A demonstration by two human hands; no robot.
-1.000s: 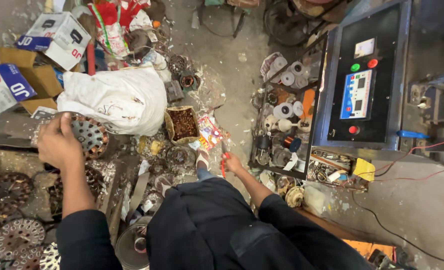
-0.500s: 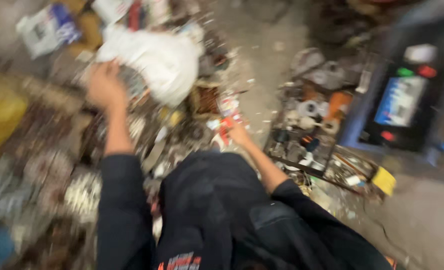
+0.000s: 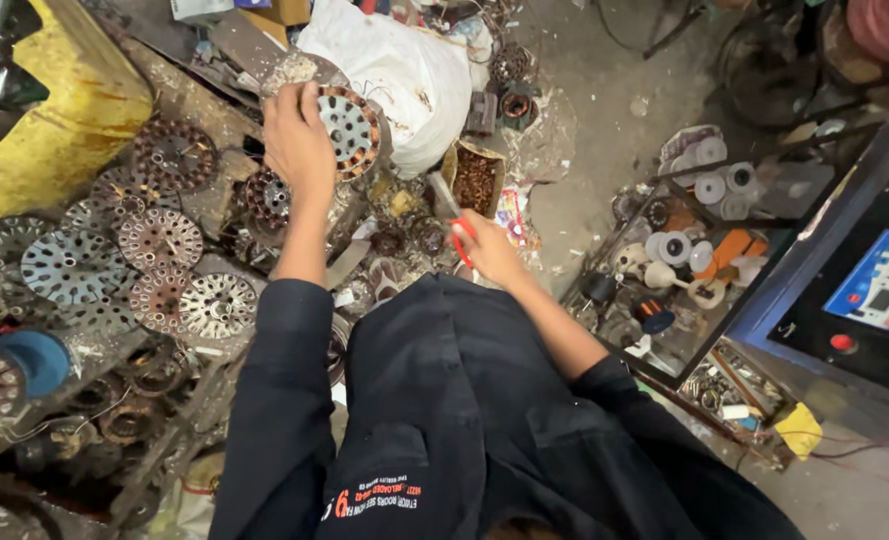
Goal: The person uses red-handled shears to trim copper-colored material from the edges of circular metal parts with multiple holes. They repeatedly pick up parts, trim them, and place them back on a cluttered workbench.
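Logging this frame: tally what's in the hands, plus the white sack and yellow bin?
Round slotted metal disc, in left hand: 1
Red-handled tool, in right hand: 1
White sack: 1
Yellow bin: 1
Total: 4

A rusty brown perforated disc [image 3: 350,125], red-handled scissors [image 3: 457,225], a white sack [image 3: 405,70], a yellow container [image 3: 65,130].

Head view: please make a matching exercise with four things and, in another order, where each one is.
Things:
1. round slotted metal disc
2. red-handled tool
3. white sack
4. yellow container

Places:
a. in the right hand
b. at the far left
c. in the left hand
d. top centre, beyond the disc

Pairs: 1-c, 2-a, 3-d, 4-b
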